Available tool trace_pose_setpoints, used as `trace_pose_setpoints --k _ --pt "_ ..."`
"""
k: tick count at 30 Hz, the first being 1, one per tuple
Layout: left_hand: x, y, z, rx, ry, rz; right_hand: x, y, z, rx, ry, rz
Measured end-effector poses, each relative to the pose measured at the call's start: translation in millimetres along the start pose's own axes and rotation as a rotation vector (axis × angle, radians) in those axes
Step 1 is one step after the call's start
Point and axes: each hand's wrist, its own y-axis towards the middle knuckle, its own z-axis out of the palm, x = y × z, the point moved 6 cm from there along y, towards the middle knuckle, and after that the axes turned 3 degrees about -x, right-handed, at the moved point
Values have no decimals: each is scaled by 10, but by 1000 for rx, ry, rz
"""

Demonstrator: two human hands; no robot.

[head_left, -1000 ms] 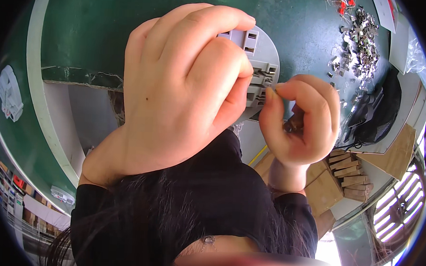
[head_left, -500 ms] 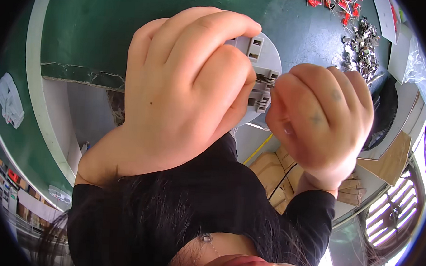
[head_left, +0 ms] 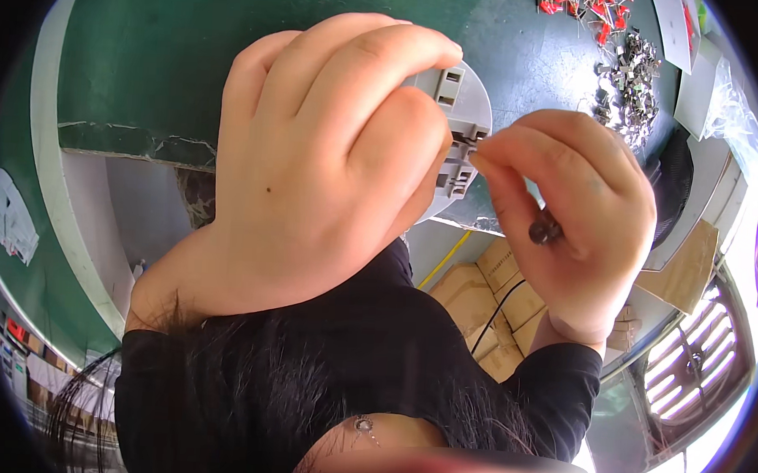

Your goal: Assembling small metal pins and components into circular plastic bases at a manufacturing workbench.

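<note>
My left hand [head_left: 323, 166] is closed around a round, light grey plastic base [head_left: 478, 97] with raised slots and blocks. Much of that base is hidden behind the fingers. To its right, my right hand [head_left: 580, 194] has its thumb and forefinger pinched together at the base's slotted middle. Whatever is between those two fingertips is too small to make out. A dark, round-ended tool [head_left: 545, 230] shows in the curl of the same hand, held against the palm; most of it is hidden, so its kind cannot be told.
Small metal parts [head_left: 629, 87] lie heaped on the green table [head_left: 158, 75], with red-ended wire pieces [head_left: 604, 11] behind them. A dark mesh container [head_left: 673, 177] and a clear plastic bag [head_left: 736, 108] are at the right. Cardboard boxes [head_left: 461, 303] stand below.
My right hand has turned and uncurled somewhat, its thumb and forefinger now reaching the grey base. The dark tool in its palm has come into sight. My left hand stays almost still.
</note>
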Motion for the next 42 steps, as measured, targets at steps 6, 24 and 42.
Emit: trace_pose_setpoints --k 6,24,42 --pt "2 29 -21 4 -15 -4 -26 -37 -5 5 -33 -16" --pt "-19 176 43 110 -32 14 -133 -356 -106 -530 1327 -217" --pt "-83 274 62 473 50 -71 -182 -84 -137 -615 1274 -72"
